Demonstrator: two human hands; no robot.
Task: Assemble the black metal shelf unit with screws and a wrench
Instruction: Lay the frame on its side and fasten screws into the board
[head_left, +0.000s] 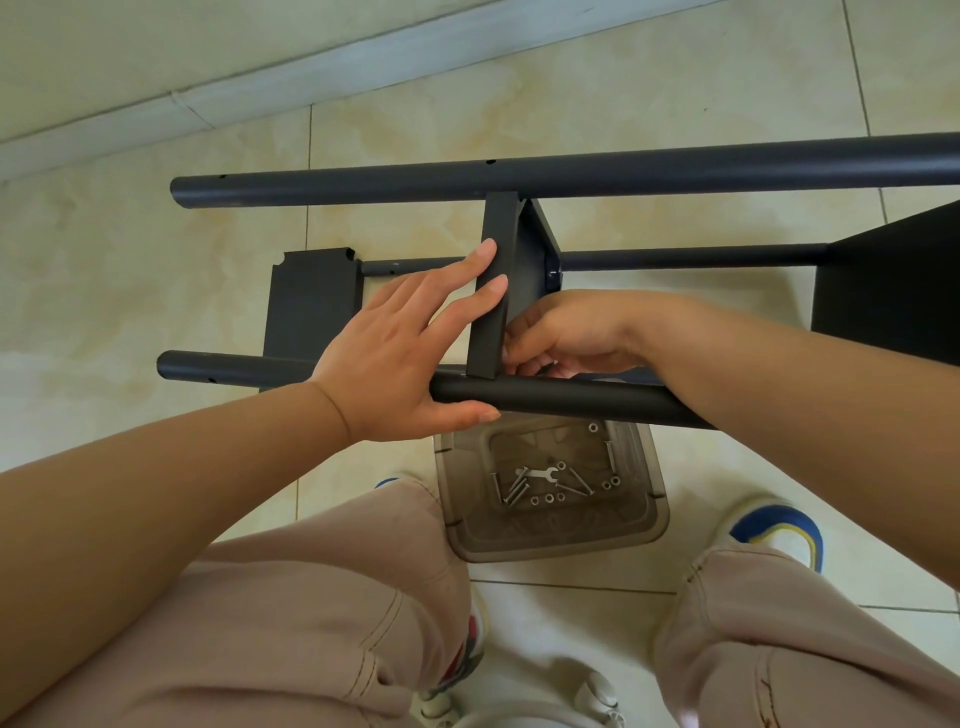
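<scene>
Meanwhile, shelf panel (492, 301) between hands (395, 353).

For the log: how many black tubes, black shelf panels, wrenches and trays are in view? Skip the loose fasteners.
Black round metal tubes: 4
Black flat metal shelf panels: 3
Small silver flat wrench: 1
Smoky clear plastic tray: 1
Total: 9
</scene>
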